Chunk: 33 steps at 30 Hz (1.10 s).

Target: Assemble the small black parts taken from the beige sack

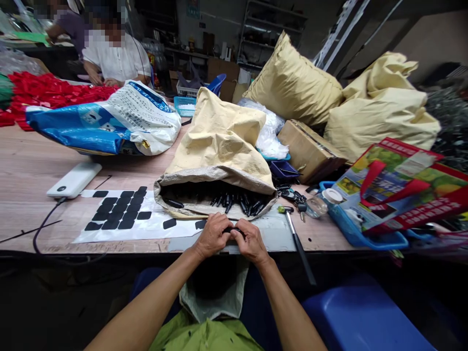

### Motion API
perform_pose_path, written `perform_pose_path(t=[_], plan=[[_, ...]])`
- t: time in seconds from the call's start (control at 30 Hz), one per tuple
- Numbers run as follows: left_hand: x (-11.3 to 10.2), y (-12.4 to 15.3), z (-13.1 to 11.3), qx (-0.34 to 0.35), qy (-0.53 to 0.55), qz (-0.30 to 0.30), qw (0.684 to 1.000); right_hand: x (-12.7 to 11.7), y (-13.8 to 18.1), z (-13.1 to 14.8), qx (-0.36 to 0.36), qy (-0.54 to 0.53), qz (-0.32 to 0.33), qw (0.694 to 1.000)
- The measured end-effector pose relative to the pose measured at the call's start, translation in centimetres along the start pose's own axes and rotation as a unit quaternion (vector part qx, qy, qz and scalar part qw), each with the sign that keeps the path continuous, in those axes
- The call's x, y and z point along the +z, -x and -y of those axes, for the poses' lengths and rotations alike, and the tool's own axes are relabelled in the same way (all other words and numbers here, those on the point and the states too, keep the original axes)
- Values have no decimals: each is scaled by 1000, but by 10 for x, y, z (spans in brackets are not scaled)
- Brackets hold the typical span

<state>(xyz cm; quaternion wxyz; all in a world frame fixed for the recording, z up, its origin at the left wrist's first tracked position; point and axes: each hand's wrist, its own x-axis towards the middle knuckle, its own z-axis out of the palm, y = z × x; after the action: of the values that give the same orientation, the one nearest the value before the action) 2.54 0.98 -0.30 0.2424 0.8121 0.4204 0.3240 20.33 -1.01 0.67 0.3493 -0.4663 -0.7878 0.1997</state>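
My left hand [214, 236] and my right hand [251, 241] meet at the table's front edge, fingers closed on one small black piece [231, 229] between them. Its kind is mostly hidden by the fingers. Just beyond lies a beige sack [223, 134], its mouth facing me, with many slim black pieces [243, 202] inside. Left of the hands, a white sheet [153, 231] carries rows of flat black rounded pads [126, 208]. Below the hands, an open pale bag [212, 309] stands at my lap, dark inside.
A hammer [298, 243] overhangs the table edge at right. Farther right are a blue basket [351, 229] and a printed bag [402, 190]. A white power bank [75, 180] with a cable, and a blue-white sack [120, 122], lie left. A co-worker [120, 58] sits across.
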Motion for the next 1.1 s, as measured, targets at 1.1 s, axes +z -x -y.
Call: perform_pose_path(t=[1.1], plan=[[-2, 2, 0, 37, -2, -44, 998, -6, 3, 2, 15, -63, -4, 998]])
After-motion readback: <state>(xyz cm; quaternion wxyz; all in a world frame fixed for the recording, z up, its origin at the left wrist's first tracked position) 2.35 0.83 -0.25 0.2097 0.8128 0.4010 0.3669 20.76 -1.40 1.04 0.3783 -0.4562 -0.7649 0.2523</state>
